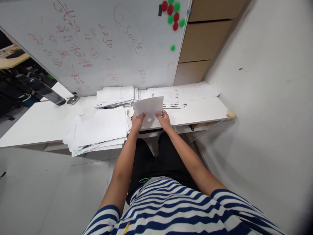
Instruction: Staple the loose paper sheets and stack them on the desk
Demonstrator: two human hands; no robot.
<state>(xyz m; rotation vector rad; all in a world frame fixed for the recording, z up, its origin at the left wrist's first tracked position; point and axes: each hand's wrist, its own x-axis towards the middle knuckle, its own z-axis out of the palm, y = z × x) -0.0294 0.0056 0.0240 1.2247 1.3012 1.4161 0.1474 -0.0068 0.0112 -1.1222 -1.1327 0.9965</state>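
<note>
Between my two hands a sheet of white paper (148,106) is held up over the front of the desk, its top edge slightly curved. My left hand (138,121) grips its left side, thumb on the near face. At the right side my right hand (164,119) pinches it the same way. Whether it is one sheet or a few, I cannot tell. Just left of my left hand lies a large loose stack of papers (102,125), its edges jutting past the desk front. Behind the held paper sits another paper stack (116,95).
A whiteboard (97,42) with red writing and round magnets (170,9) stands behind the white desk (36,120). More papers (173,98) lie at the back right. A dark bottle (52,93) stands at the left; cardboard boxes (207,32) and a wall (269,98) are to the right.
</note>
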